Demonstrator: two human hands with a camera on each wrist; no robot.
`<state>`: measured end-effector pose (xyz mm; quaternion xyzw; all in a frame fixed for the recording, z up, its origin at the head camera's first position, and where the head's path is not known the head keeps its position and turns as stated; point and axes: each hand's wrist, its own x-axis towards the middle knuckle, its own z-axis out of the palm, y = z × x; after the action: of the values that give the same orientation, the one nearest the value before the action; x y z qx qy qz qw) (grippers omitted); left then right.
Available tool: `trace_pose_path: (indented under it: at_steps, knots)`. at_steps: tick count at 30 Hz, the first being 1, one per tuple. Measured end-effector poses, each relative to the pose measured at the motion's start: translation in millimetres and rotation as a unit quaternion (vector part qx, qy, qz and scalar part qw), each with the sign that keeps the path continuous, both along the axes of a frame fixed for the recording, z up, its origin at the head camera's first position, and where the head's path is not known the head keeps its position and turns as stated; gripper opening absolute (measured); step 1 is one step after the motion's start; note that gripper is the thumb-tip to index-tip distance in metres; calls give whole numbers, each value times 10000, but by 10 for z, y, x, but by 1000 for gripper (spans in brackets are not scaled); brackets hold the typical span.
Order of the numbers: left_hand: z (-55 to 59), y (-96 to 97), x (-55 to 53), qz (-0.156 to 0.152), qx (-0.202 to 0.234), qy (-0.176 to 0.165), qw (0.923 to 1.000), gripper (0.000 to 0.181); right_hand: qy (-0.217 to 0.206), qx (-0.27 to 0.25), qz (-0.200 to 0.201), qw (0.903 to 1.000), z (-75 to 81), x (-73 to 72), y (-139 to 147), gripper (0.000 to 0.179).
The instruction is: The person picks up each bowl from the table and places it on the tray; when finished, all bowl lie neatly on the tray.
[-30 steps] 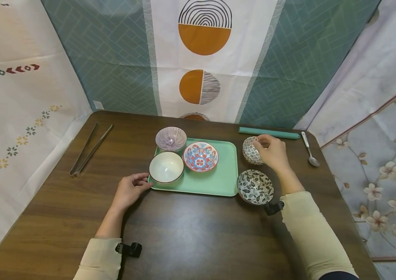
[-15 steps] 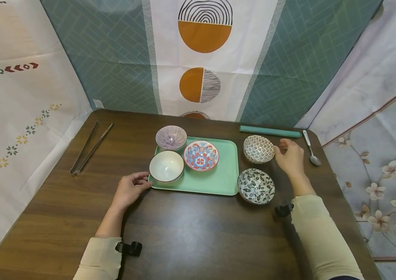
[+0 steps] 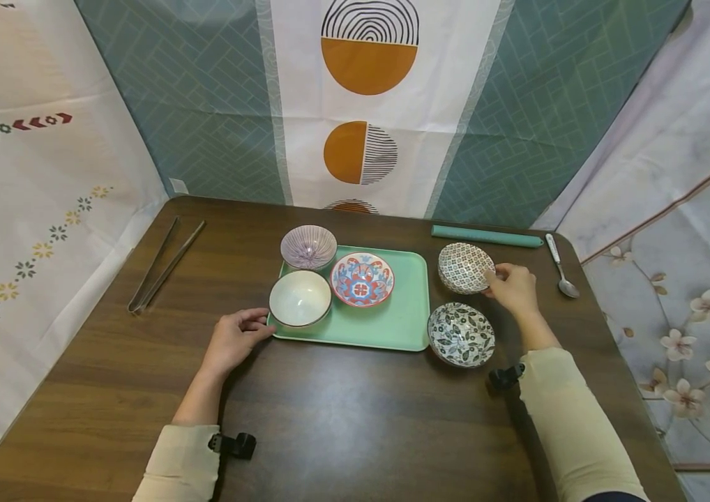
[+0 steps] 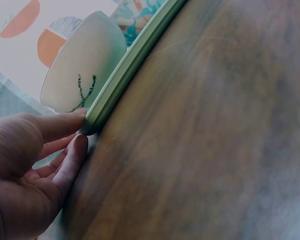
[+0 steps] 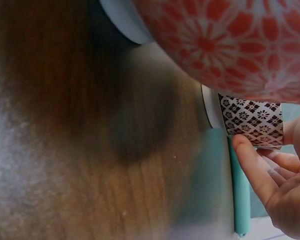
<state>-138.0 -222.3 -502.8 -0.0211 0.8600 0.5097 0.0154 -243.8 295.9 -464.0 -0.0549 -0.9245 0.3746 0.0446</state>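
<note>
In the head view, my left hand (image 3: 238, 341) is at the front left corner of a mint green tray (image 3: 386, 335). The left wrist view shows its thumb and forefinger pinching that corner, beside a cream bowl (image 4: 87, 60). My right hand (image 3: 515, 289) grips the right side of a small bowl with a brown lattice pattern (image 3: 464, 267); in the right wrist view, thumb and fingers lie on either side of its wall (image 5: 252, 120). In front of it stands a leaf-patterned bowl (image 3: 460, 335), whose red flowered outside (image 5: 215, 45) fills the right wrist view's top.
On the tray's left part are a purple-striped bowl (image 3: 308, 245), the cream bowl and a red-and-blue bowl (image 3: 362, 279). Metal tongs (image 3: 163, 268) lie at far left. A teal stick-like roll (image 3: 487, 236) and a spoon (image 3: 562, 268) lie at back right.
The lattice bowl, tilted in my right hand at first, now sits level in the same spot. My right hand came off it rightward, then returned to its right side. The left hand stays put.
</note>
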Motion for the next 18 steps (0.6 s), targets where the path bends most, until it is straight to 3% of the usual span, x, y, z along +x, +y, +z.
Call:
trace_pose_path:
  at_steps: [10,18]
  knots:
    - [-5,0,-18,23,47,23,10000,37,-228,-127,-107,9996,112,-3,9,44]
    - [-8,-2,-16,13,51,62,10000,37,-147,-99,-61,9998,376,-26,-74,39]
